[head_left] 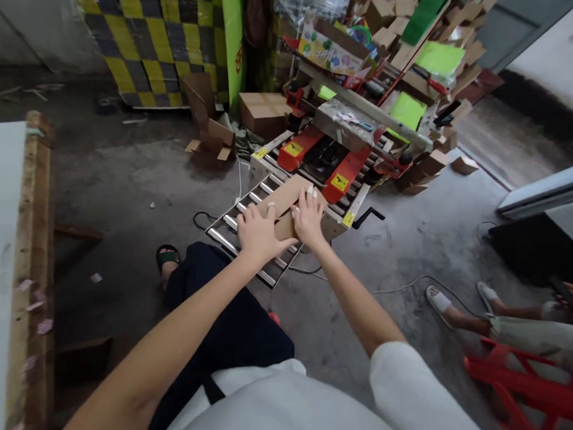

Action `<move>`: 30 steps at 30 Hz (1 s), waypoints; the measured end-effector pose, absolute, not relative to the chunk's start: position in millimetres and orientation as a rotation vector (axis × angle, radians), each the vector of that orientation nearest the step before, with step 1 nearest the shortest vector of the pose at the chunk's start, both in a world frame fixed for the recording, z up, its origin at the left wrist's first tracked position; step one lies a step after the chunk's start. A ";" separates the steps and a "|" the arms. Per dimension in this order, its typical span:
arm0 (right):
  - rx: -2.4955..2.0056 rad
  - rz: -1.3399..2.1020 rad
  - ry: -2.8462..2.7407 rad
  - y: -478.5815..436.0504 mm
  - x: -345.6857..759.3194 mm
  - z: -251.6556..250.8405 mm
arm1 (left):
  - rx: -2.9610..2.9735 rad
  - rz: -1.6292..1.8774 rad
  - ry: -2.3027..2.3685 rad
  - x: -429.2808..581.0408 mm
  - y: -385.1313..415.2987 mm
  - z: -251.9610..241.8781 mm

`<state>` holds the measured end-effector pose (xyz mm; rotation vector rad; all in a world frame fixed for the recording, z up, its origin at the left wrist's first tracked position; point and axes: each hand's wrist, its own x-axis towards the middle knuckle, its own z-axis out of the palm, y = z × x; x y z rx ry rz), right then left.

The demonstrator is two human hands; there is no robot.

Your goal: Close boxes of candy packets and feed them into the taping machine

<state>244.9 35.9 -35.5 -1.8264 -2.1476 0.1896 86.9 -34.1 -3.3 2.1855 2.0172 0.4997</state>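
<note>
A small brown cardboard box (285, 197) sits on the silver rollers at the near end of a roller conveyor (227, 223). My left hand (259, 234) lies on the left part of its top, fingers spread and thumb stretched towards the right. On the right part of the top rests my right hand (309, 218), its fingers extended over a flap. A dark gap shows between the top flaps, and my hands cover part of the box. Just beyond it stands a carton sealing machine (329, 134) with red guides.
A crank handle (369, 216) juts from the machine's right side. Cardboard boxes (262, 113) stand behind, with a heap of cartons (399, 11) farther right. Cables (403, 288) cross the floor. A seated person (542, 333) is at the right, a white-topped table (0, 267) at the left.
</note>
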 end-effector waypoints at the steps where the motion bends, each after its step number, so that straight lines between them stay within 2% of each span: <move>1: -1.851 0.202 -2.114 30.1 238.4 -39.1 | 2.187 0.526 1.986 79.7 -33.5 -4.3; 5: -1.729 0.218 -2.249 18.8 225.5 -39.1 | 2.006 0.716 1.785 39.8 -16.3 -21.3; 10: -1.774 0.241 -2.383 22.2 224.3 -20.7 | 1.834 0.988 1.507 27.4 15.7 -65.7; 14: -1.722 0.233 -2.429 30.6 227.2 -19.9 | 1.807 0.992 1.361 43.6 20.7 -92.1; 18: -1.654 0.235 -2.440 34.6 228.0 -21.7 | 1.733 1.045 1.477 53.0 12.9 -105.0; 23: -1.779 0.321 -2.363 -5.6 215.2 -28.5 | 1.664 1.120 1.464 53.5 15.8 -123.0; 30: -1.524 0.336 -2.444 -50.9 207.5 -36.2 | 1.503 1.116 1.368 42.7 32.8 -141.8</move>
